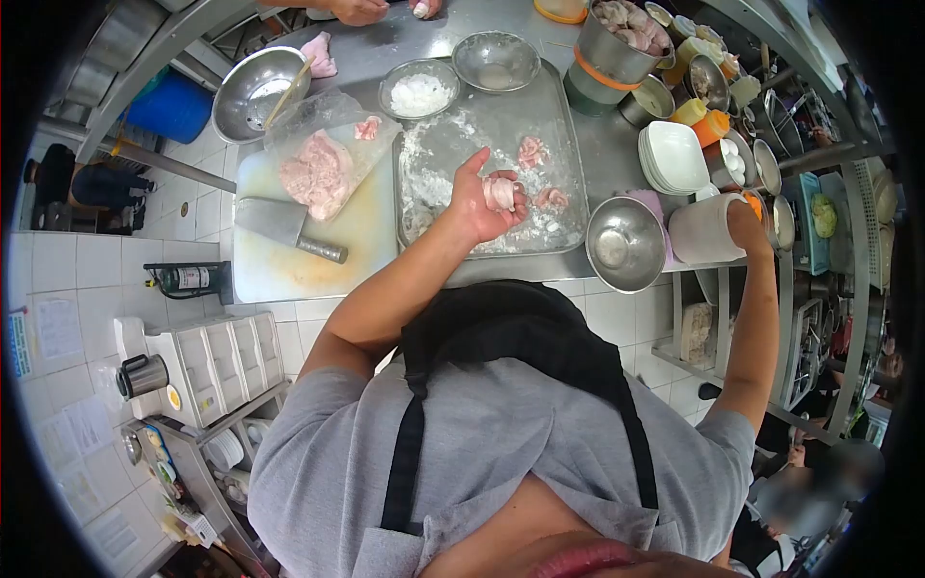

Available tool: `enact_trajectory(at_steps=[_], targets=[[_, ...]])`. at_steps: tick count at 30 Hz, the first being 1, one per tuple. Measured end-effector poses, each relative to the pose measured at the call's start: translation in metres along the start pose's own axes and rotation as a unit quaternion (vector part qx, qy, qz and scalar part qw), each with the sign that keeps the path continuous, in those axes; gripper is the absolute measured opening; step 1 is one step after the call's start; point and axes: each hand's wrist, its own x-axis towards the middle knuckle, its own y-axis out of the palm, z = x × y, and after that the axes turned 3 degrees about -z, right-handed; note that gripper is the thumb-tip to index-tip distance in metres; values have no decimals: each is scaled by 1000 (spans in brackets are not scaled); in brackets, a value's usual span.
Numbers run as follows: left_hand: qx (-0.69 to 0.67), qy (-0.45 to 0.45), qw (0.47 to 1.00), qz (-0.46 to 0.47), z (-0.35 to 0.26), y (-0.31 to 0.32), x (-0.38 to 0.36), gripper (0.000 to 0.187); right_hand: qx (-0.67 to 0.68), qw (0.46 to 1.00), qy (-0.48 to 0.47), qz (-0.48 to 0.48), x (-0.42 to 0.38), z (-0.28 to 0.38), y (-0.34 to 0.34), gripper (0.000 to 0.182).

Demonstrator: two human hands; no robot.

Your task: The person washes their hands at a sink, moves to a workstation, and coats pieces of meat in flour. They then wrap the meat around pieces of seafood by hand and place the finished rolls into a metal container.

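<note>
My left hand (487, 207) is palm up over the metal tray (448, 246), its fingers curled round a small rolled piece of raw meat (500, 194). Two more small pieces of raw meat (532, 151) lie on the flour-dusted tray beside it. At the right, my right hand (746, 227) reaches into the mouth of a pale cylindrical container (701, 231) that lies tilted at the table edge. Its fingers are hidden inside. Left of the tray, a cutting board (255, 275) bears a cleaver (279, 226) and a large flat piece of raw meat (318, 173) on a plastic sheet.
A bowl of white powder (420, 94) and another metal bowl (495, 63) stand at the tray's far edge. Near my right arm are an empty steel bowl (625, 245) and stacked white dishes (672, 157). Another person's hands (362, 10) are across the table.
</note>
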Motion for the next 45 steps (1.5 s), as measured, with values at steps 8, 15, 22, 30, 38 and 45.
enact_trajectory(at_steps=[8, 15, 22, 30, 38, 45], targets=[[2, 17, 1000, -23, -2, -2, 2, 54, 110, 970, 183, 117, 15, 86, -105, 14], [17, 7, 1000, -21, 0, -4, 6, 54, 41, 987, 154, 6, 1, 83, -115, 14], [35, -3, 999, -25, 1, -4, 8, 52, 162, 961, 165, -153, 22, 153, -207, 43], [171, 54, 984, -12, 5, -8, 2, 51, 662, 740, 111, 53, 111, 351, -184, 57], [130, 72, 989, -23, -5, -19, -8, 45, 690, 719, 55, -60, 150, 447, -132, 31], [107, 82, 990, -41, -7, -30, -10, 43, 542, 814, 7, -209, 157, 482, -146, 32]])
